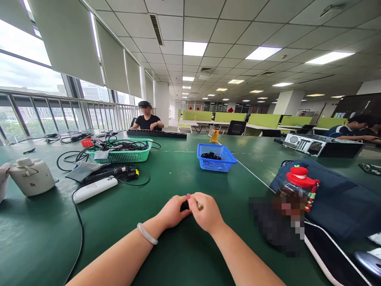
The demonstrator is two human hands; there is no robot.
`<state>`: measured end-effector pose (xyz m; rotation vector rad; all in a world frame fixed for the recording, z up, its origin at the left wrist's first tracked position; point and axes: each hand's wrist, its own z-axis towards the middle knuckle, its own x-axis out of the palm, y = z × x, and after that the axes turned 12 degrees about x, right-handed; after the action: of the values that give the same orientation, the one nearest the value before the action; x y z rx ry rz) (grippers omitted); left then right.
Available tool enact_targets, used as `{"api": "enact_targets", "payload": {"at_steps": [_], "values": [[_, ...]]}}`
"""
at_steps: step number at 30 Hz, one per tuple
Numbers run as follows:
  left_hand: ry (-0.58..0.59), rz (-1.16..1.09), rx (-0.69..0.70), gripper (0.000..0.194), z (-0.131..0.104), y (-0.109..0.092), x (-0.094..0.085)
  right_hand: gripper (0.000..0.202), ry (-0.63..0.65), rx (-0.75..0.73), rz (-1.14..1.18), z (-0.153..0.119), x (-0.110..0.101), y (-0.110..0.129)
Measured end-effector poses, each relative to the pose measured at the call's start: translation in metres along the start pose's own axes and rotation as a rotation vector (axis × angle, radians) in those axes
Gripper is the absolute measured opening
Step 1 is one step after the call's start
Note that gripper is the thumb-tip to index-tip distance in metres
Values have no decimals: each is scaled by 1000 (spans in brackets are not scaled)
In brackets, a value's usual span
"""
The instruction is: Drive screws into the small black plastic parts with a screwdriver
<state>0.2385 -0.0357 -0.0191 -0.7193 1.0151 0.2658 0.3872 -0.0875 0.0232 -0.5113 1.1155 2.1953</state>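
Note:
My left hand, with a pale bangle on its wrist, is closed around a small black object just above the green table. Pressed against it from the right, my right hand is closed on a thin tan stick-like item, of which only the end shows. The fingertips of both hands meet, hiding most of the black object. Beyond my hands stands a blue basket with small black pieces inside.
A green basket of cables, a white power strip and a white jug are on the left. On the right lie a red-lidded bottle, a dark bag and a tablet. A person sits across the table.

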Motion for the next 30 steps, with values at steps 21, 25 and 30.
{"api": "enact_targets", "payload": {"at_steps": [21, 25, 30], "values": [[-64, -20, 80, 15, -1, -3, -2, 43, -76, -231, -203, -2, -2, 2], [-46, -6, 75, 14, 0, 2, 1, 46, -101, -299, -226, -3, 1, 1], [-26, 15, 52, 16, 2, 9, 8, 49, -112, -378, -246, -3, 3, 1]]}}
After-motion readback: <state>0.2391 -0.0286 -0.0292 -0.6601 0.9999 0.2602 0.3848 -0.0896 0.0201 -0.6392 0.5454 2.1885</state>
